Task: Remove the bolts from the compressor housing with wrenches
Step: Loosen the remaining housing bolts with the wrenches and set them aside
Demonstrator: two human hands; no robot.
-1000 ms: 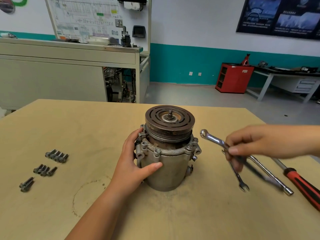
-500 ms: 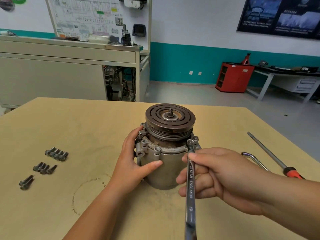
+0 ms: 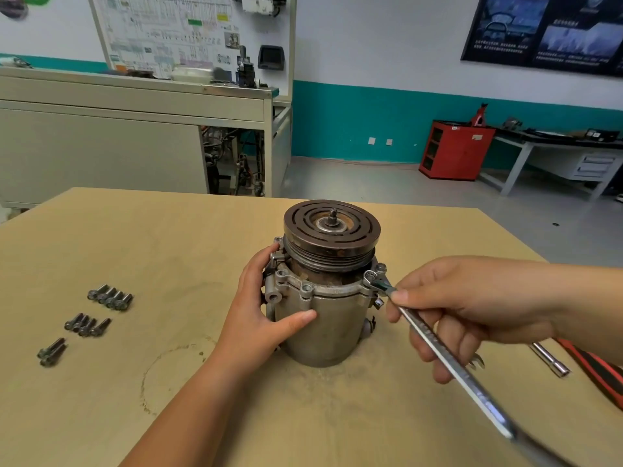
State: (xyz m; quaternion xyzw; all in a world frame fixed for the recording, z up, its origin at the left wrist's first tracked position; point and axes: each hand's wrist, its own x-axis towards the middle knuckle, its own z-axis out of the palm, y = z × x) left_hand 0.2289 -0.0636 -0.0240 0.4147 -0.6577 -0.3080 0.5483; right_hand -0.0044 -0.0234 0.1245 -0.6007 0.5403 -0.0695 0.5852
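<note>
**Q:** Where is the compressor (image 3: 328,318)?

**A:** It stands upright in the middle of a wooden table (image 3: 168,237), with the pulley on top.

**Q:** What are the hands doing?

**A:** The left hand (image 3: 259,318) wraps around the compressor's left side, with the thumb pressed on the front wall. The right hand (image 3: 472,308) grips a long wrench (image 3: 448,362) near its head. The ring end sits on a bolt (image 3: 370,275) at the right rim.

**Q:** Anything else?

**A:** Loose bolts (image 3: 109,299) lie in three groups well to the left. A red-handled screwdriver (image 3: 603,375) lies on the right.

Both grips occupied, forearms reaching forward.
Left grip (image 3: 266,318) wraps the compressor housing (image 3: 333,328), thumb across its front; right grip (image 3: 472,315) curls round the wrench (image 3: 435,345) shank.
</note>
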